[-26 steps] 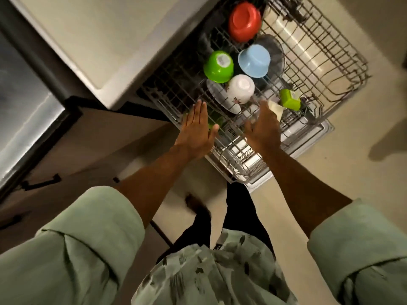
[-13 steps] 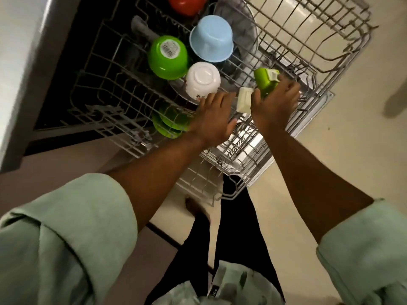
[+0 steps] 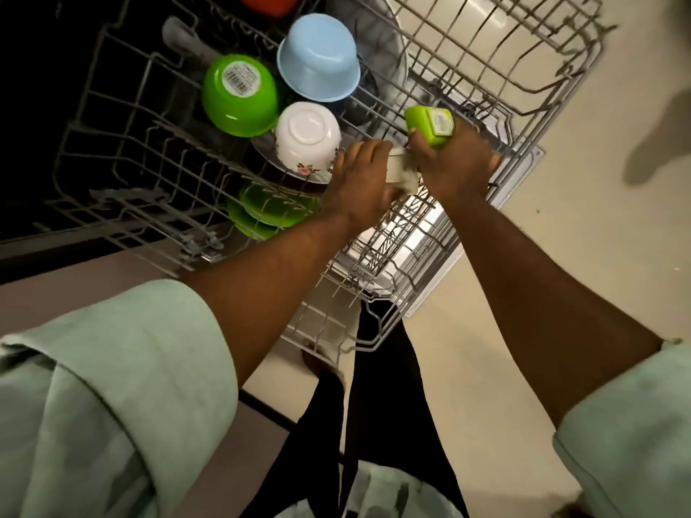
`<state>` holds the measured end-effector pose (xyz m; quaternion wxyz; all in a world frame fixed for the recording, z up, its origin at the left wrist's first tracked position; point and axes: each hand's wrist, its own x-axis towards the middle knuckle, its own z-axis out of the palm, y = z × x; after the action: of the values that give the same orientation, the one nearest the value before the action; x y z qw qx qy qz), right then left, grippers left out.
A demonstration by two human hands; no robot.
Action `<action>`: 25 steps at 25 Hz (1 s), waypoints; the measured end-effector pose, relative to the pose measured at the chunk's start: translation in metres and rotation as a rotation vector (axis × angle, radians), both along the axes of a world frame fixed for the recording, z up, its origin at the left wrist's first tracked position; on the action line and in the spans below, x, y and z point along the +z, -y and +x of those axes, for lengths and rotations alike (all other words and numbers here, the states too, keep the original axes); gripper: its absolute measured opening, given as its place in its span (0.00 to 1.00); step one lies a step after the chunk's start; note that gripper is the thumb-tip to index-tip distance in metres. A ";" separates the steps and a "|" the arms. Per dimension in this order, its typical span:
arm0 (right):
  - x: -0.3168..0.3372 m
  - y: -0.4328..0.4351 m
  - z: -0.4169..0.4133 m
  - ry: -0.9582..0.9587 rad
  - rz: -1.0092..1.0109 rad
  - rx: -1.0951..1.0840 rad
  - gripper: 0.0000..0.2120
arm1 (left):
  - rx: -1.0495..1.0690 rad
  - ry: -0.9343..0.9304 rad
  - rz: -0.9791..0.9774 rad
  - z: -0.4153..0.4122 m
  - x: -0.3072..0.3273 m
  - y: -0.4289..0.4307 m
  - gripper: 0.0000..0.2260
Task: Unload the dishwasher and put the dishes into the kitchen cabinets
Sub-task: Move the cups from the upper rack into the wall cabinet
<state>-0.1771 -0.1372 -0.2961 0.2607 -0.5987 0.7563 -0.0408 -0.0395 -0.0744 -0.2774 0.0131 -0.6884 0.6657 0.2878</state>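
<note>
Over the dishwasher rack [image 3: 531,74], the right hand [image 3: 454,164] grips a green square cup [image 3: 430,125] and the left hand [image 3: 357,183] curls round a cream cup [image 3: 402,173] just beside it; a careless lift could knock the floral bowl [image 3: 308,138] at the left hand's nine o'clock.

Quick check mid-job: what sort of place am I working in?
Probably a home kitchen: a pulled-out dishwasher rack holds an upturned green bowl and blue bowl; the left hand grips a white cup, the right hand a green cup.
</note>
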 end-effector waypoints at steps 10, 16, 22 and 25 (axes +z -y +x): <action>0.102 -0.066 0.033 0.105 -0.084 0.110 0.34 | 0.252 0.014 -0.122 0.037 0.094 -0.083 0.33; 0.192 -0.168 0.050 0.166 -0.158 0.256 0.33 | 0.398 -0.012 -0.193 0.056 0.184 -0.207 0.34; 0.266 -0.301 0.110 0.248 -0.198 0.507 0.32 | 0.581 0.040 -0.310 0.102 0.262 -0.375 0.34; 0.284 -0.358 0.145 0.275 -0.248 0.652 0.32 | 0.768 0.057 -0.335 0.121 0.278 -0.457 0.33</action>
<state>-0.0318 0.2207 -0.0125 0.2846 -0.8240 0.4733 -0.1267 0.0810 0.3821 0.0002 -0.1889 -0.8868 0.3976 0.1404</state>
